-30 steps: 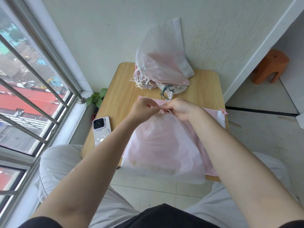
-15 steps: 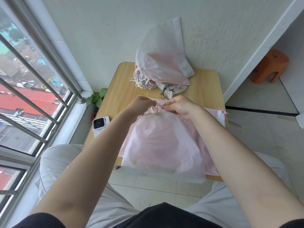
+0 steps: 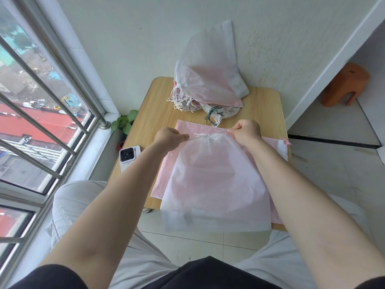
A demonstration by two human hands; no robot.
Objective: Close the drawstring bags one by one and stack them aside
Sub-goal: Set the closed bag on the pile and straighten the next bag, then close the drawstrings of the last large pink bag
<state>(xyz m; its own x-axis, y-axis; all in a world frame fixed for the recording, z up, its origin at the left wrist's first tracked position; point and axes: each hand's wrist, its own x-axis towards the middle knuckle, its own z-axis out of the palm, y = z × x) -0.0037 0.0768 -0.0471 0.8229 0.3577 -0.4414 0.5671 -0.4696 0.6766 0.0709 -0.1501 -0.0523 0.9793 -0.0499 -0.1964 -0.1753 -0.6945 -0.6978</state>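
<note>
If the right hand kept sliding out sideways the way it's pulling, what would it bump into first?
Probably nothing on the table. The right hand pinches the drawstring of the frosted bag and pulls toward the table's right edge. Only the pink bag lies under that path; beyond it looks like open floor, though height is hard to judge.

1. The left hand (image 3: pixel 169 138) and right hand (image 3: pixel 245 131), close together at the bag's mouth a second ago, now sit well apart, each pinching a cord end.
2. The frosted drawstring bag (image 3: pixel 216 180) now shows a mouth gathered narrow, with a small white cord loop (image 3: pixel 201 134) exposed between the hands.
</note>
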